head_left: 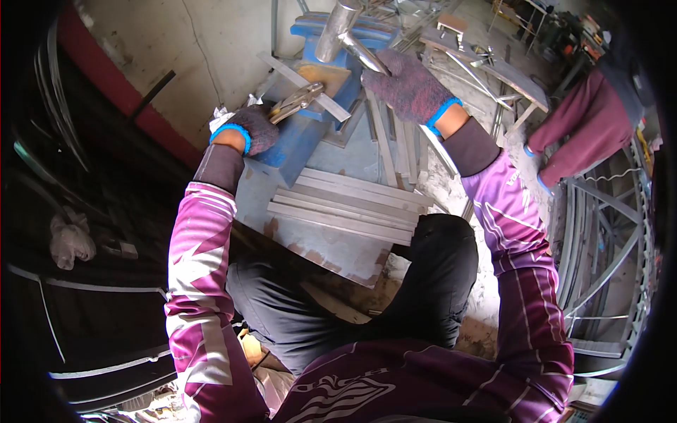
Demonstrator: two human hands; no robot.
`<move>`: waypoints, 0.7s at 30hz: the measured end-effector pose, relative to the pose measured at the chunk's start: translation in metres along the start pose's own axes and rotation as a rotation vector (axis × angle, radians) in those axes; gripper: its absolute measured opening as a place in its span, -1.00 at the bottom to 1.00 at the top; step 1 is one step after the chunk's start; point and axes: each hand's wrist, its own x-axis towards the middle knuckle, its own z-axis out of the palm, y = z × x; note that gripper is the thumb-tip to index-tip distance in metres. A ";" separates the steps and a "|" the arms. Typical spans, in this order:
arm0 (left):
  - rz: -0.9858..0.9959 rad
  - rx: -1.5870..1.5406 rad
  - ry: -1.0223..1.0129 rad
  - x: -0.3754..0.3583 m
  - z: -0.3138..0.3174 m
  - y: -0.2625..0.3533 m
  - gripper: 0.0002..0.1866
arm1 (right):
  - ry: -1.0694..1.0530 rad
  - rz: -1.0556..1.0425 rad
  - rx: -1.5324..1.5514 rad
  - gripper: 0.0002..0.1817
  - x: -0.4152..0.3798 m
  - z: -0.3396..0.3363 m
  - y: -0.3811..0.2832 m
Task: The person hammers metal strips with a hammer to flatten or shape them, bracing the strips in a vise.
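Gloved fingers of my left hand [252, 128] are squeezing shut around the handles of locking pliers [296, 102], whose nose is biting a flat metal strip [305, 86] just ahead of the fingertips, on top of a blue steel block [310, 127]. Fingers of my right hand [407, 86] are wrapping tightly around the handle of a hammer [343, 32], its head hanging above the strip and beyond my knuckles. I am judging that a glancing blow could kick the strip out of the pliers, or land on my left knuckles, since they are sitting so near the strike point. Below my wrists, cut metal strips [345, 204] are lying stacked on a steel plate [317, 240] over a dusty concrete floor [211, 56]. Beyond my right hand, more scrap metal is lying scattered, and another person [585, 127] in maroon is crouching beside a curved metal frame [606, 240].
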 end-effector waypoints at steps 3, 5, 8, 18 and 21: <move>-0.023 0.070 -0.011 0.007 0.006 -0.005 -0.48 | 0.007 -0.011 0.030 -0.60 -0.004 -0.001 0.001; -0.038 0.058 -0.026 0.007 0.005 -0.004 -0.49 | 0.017 -0.004 0.039 -0.60 -0.007 -0.001 -0.001; -0.057 0.049 -0.042 0.000 -0.005 0.006 -0.50 | 0.029 -0.049 -0.025 -0.60 -0.003 -0.002 0.001; -0.138 0.089 0.032 -0.013 -0.024 0.025 -0.51 | 0.207 -0.300 -0.224 -0.48 0.049 -0.013 -0.013; -0.145 0.079 0.024 -0.011 -0.022 0.022 -0.51 | 0.358 -0.459 -0.360 -0.47 0.042 0.043 0.042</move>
